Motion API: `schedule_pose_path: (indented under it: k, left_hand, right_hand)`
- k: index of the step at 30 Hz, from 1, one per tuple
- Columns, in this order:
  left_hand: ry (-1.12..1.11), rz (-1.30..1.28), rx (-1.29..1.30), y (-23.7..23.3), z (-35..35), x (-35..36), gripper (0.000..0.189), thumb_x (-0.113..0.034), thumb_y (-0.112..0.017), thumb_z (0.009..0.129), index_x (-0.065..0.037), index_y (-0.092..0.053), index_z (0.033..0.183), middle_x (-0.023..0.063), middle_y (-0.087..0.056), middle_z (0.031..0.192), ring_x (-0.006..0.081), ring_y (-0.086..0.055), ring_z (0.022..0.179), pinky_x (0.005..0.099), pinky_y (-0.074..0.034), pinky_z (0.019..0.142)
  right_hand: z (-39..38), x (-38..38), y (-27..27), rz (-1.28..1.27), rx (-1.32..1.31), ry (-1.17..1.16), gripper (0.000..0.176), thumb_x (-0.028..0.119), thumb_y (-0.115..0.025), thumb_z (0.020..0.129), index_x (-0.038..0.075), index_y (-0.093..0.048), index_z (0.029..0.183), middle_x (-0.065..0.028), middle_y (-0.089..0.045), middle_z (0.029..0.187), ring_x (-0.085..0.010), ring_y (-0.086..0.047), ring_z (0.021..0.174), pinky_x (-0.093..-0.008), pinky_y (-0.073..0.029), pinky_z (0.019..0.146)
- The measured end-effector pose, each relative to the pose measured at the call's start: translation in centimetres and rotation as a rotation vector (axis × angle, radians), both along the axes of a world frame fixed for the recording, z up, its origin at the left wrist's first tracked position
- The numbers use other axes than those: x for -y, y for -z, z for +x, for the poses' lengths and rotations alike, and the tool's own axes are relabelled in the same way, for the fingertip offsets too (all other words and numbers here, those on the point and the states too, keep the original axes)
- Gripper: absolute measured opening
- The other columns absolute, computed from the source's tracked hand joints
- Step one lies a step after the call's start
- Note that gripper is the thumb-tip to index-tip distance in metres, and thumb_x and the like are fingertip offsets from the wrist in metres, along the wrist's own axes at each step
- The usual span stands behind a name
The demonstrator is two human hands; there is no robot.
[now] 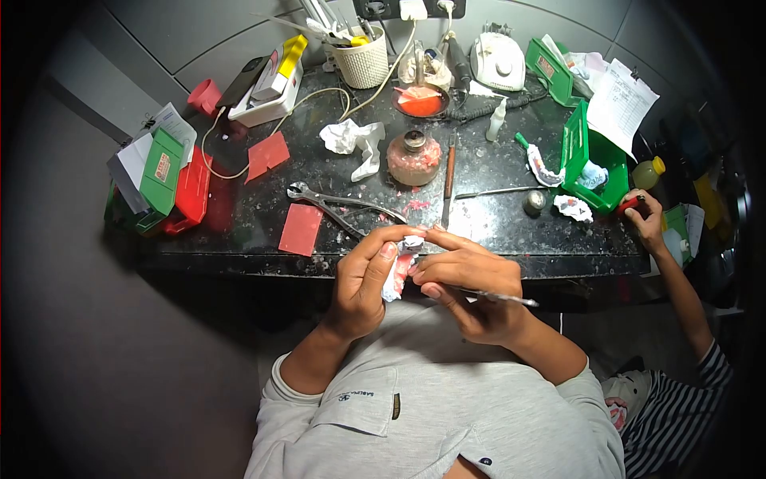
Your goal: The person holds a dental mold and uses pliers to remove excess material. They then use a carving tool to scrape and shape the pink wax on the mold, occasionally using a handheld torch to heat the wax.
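Note:
My left hand [361,279] is closed around a white plaster dental cast [391,287] with pink wax [403,266] on it, just off the front edge of the bench. My right hand [483,279] grips a thin metal wax carver [512,298]; the shaft sticks out to the right, and its working tip is hidden by the fingers. The right fingertips touch or nearly touch the waxed side of the cast. Beyond the hands lie large metal pliers [339,199], a pink wax sheet [301,229] and a wooden-handled wax knife [450,172].
A glass spirit lamp [414,164] and crumpled tissue [355,144] stand mid-bench. Behind them is a dish of red wax [420,102]. Green boxes [594,152] and dental casts [545,168] lie to the right, where another person's hand [645,219] holds something red. Box lids [163,172] stack left.

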State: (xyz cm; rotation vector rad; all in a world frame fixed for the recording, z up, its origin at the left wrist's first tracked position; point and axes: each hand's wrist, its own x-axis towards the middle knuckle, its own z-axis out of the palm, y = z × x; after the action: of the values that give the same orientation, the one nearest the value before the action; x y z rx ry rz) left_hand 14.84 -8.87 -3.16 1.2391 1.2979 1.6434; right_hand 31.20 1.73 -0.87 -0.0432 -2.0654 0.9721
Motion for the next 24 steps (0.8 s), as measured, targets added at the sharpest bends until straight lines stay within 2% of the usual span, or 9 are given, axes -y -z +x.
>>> schedule_pose_path:
  k: [6, 12, 17, 21, 24]
  left_hand:
    - [0.020, -0.084, 0.034, -0.53, 0.02, 0.25, 0.039, -0.015, -0.037, 0.105, 0.009, -0.060, 0.124, 0.0175, -0.067, 0.121, 0.0188, -0.062, 0.111, 0.0315, -0.046, 0.099]
    - [-0.006, -0.015, -0.041, -0.21, -0.18, 0.05, 0.038, -0.014, -0.036, 0.105, 0.009, -0.061, 0.123, 0.0171, -0.067, 0.121, 0.0197, -0.062, 0.112, 0.0318, -0.046, 0.100]
    - [0.008, 0.018, -0.069, -0.33, -0.46, 0.01, 0.038, -0.014, -0.037, 0.105, 0.009, -0.061, 0.123, 0.0174, -0.067, 0.122, 0.0202, -0.062, 0.113, 0.0326, -0.046, 0.101]
    - [0.008, 0.015, -0.055, -0.19, -0.28, 0.10, 0.037, -0.014, -0.037, 0.106, 0.009, -0.061, 0.123, 0.0177, -0.067, 0.122, 0.0206, -0.062, 0.113, 0.0331, -0.046, 0.101]
    - [0.012, 0.001, -0.041, -0.09, -0.33, 0.03, 0.037, -0.014, -0.037, 0.106, 0.009, -0.061, 0.124, 0.0177, -0.067, 0.122, 0.0209, -0.062, 0.114, 0.0331, -0.046, 0.101]
  right_hand:
    - [-0.27, -0.06, 0.38, -0.084, -0.032, 0.069, 0.009, -0.003, -0.073, 0.086, -0.001, -0.071, 0.095, -0.0098, -0.074, 0.092, -0.0277, -0.074, 0.091, -0.0481, -0.052, 0.104]
    - [0.16, -0.15, 0.21, -0.057, 0.013, -0.057, 0.009, 0.000, -0.074, 0.086, 0.000, -0.074, 0.095, -0.0096, -0.075, 0.091, -0.0270, -0.074, 0.090, -0.0502, -0.050, 0.107]
    - [0.52, -0.62, 0.26, -0.205, 0.024, -0.191, 0.008, 0.001, -0.073, 0.088, -0.001, -0.075, 0.095, -0.0099, -0.076, 0.091, -0.0264, -0.074, 0.090, -0.0503, -0.047, 0.109]
    - [-0.07, -0.32, 0.40, -0.246, -0.015, -0.052, 0.007, 0.001, -0.071, 0.090, -0.002, -0.075, 0.095, -0.0096, -0.076, 0.091, -0.0253, -0.074, 0.090, -0.0501, -0.048, 0.108]
    - [-0.07, -0.25, 0.37, -0.210, 0.012, -0.078, 0.006, 0.002, -0.071, 0.090, -0.001, -0.075, 0.094, -0.0098, -0.076, 0.091, -0.0248, -0.074, 0.090, -0.0503, -0.048, 0.108]
